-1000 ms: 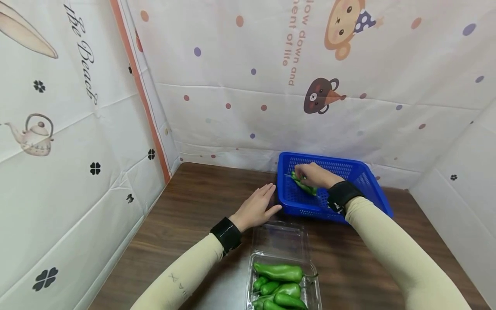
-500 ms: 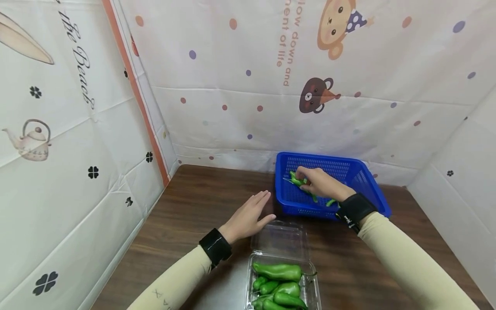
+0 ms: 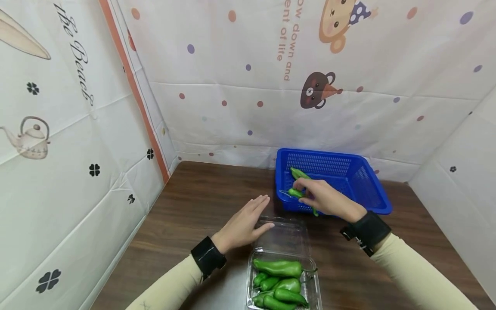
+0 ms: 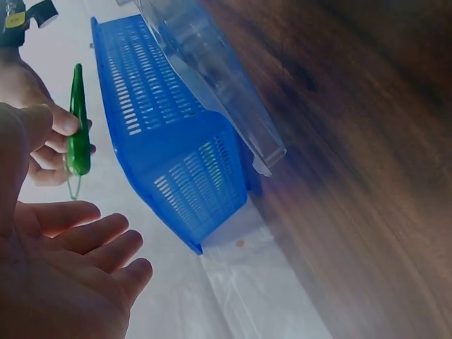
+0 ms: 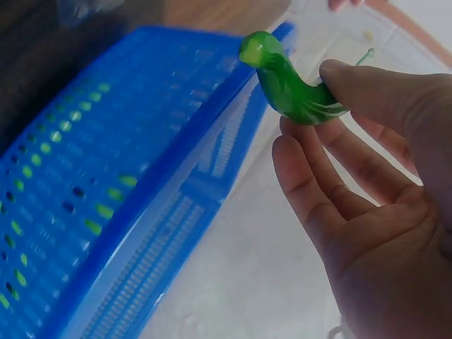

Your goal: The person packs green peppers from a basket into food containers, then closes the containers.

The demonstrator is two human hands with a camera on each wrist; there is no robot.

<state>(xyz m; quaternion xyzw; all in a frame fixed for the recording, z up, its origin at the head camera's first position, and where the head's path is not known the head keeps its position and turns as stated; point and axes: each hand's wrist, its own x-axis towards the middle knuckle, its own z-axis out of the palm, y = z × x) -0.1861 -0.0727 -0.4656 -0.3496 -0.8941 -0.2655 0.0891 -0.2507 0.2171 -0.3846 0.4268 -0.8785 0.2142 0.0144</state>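
Nearest me, clear clamshell box [image 3: 282, 275] on the bench [image 3: 186, 215], packed with green peppers [image 3: 279, 282], lid [image 3: 283, 236] flopped open toward the basket. Left hand [image 3: 242, 221] lies flat, fingers straight, holding nothing, fingertips at the lid's edge; lid is flimsy, so a nudge could flip it or skid the whole box. Right hand [image 3: 323, 199] hovers over the near rim of the blue basket [image 3: 368, 189], pinching one small pepper [image 3: 296, 193] between thumb and fingertips, other fingers loose. Only a light pinch on a glossy curved skin, so my guess is it could slip and drop outside the rim onto the bench. One more pepper [image 3: 300, 173] already lies in the basket. Basket looks light; catching the rim could shove it toward the backdrop [image 3: 348, 120].
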